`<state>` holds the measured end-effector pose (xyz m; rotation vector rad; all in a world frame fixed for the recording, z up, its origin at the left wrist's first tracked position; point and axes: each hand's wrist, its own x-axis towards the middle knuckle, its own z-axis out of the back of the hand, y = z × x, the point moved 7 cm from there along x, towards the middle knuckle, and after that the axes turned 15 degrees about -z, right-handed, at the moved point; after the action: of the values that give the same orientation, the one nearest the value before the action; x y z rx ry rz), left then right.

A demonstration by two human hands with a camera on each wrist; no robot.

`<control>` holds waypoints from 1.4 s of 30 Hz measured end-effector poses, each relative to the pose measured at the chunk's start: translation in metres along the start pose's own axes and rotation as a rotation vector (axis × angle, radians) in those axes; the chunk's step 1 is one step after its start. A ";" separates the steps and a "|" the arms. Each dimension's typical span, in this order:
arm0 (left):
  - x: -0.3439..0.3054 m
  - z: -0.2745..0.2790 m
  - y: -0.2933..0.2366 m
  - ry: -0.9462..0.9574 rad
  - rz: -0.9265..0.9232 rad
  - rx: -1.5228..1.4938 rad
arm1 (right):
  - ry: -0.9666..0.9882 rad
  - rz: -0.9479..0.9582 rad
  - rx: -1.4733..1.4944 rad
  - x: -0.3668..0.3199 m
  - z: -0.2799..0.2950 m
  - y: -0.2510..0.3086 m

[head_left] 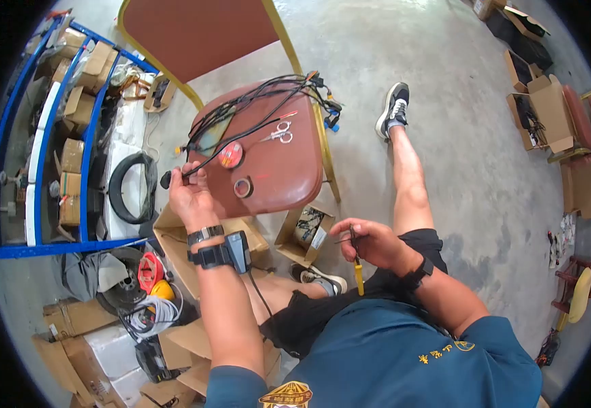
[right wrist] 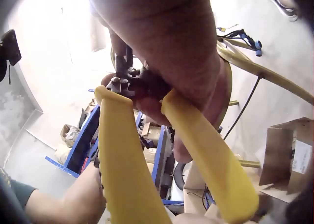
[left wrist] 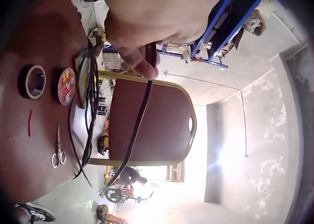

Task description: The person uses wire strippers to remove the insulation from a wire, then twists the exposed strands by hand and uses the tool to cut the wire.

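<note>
My left hand [head_left: 192, 197] pinches a thick black cable [head_left: 207, 160] at the near left corner of the chair seat. In the left wrist view the cable [left wrist: 140, 117] hangs from the fingers of that hand [left wrist: 152, 22]. Over my lap, the right hand [head_left: 377, 245] grips a yellow-handled tool [head_left: 359, 275] around its dark metal end. Its two yellow handles [right wrist: 125, 155] stand apart below the hand [right wrist: 171, 42] in the right wrist view. On the seat lie a cable bundle [head_left: 268, 92], small scissors [head_left: 282, 132], a red-labelled roll [head_left: 230, 155] and a tape roll [head_left: 243, 187].
The brown chair seat [head_left: 289, 183] stands in front of me, with an open carton [head_left: 295, 251] on the floor below it. To the left are a blue shelf frame [head_left: 91, 122] and a black tyre-like ring [head_left: 116, 187]. More boxes [head_left: 547, 109] stand at the right.
</note>
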<state>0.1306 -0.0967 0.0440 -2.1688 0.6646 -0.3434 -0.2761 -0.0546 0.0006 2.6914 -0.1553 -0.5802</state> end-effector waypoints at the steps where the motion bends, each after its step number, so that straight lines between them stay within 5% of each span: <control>1: 0.011 -0.005 0.014 -0.008 0.009 0.016 | -0.011 0.004 0.001 -0.002 0.005 0.003; 9: 0.028 -0.023 0.101 -0.102 0.133 0.209 | -0.077 0.006 0.046 -0.007 0.032 0.022; 13: 0.001 -0.040 0.090 0.057 0.256 0.775 | -0.062 0.025 0.041 -0.006 0.035 0.025; 17: -0.002 -0.043 0.063 0.132 0.167 1.157 | -0.090 0.046 0.038 -0.004 0.034 0.028; 20: -0.009 -0.042 0.045 0.215 -0.067 1.027 | -0.086 0.064 0.053 -0.008 0.028 0.034; 23: -0.087 -0.066 0.036 0.420 -0.057 0.814 | -0.128 0.126 0.048 -0.007 0.025 0.038; 25: -0.175 -0.090 0.029 0.764 -0.085 0.815 | -0.115 0.132 0.048 -0.002 0.016 0.034; 27: -0.245 -0.069 0.042 0.851 0.084 0.767 | -0.116 0.129 0.036 0.003 0.004 0.029; 29: -0.295 -0.049 0.049 0.650 0.322 0.583 | -0.092 0.109 0.041 0.008 -0.004 0.016; 33: -0.326 -0.011 0.044 0.448 0.314 0.510 | -0.118 0.071 0.071 0.019 -0.015 -0.012; 42: -0.340 0.012 0.022 0.583 0.151 0.572 | -0.157 0.012 -0.050 0.043 -0.035 -0.062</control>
<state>-0.1515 0.0926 0.0129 -1.4580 0.9075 -0.9749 -0.2205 0.0064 -0.0103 2.5948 -0.1959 -0.7813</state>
